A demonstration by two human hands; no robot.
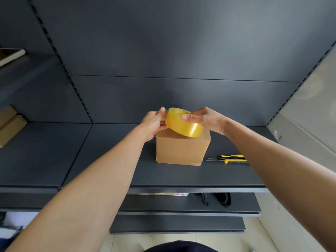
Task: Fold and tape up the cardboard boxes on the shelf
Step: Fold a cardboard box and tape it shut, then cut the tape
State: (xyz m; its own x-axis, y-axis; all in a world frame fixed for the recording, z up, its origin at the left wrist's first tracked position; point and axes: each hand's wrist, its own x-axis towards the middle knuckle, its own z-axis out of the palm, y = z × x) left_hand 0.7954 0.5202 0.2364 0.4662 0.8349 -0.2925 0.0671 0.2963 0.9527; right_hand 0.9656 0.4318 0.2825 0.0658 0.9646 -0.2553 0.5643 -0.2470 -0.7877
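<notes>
Two hands meet above a closed cardboard box (181, 150), and with the yellow tape roll (183, 127) they hide most of its top, so the flaps' seam cannot be seen. The right hand (205, 119) grips the roll, thumb across its outer band and fingers out of sight behind it. The left hand (154, 124) pinches at the roll's left edge; whether it has a loose tape end is too fine to tell. The roll tilts just over the box's top, and contact is unclear.

The box stands on a dark grey shelf (109, 160) against a dark slotted back panel, with a pale wall at the right. A yellow-and-black utility knife (229, 158) lies just right of the box, its handle end covered by the right forearm. More brown boxes (9, 126) sit at the far left, cut by the frame edge. On the shelf below, half hidden, lie a flat package (169, 194) and some black items (223, 199) that are hard to identify.
</notes>
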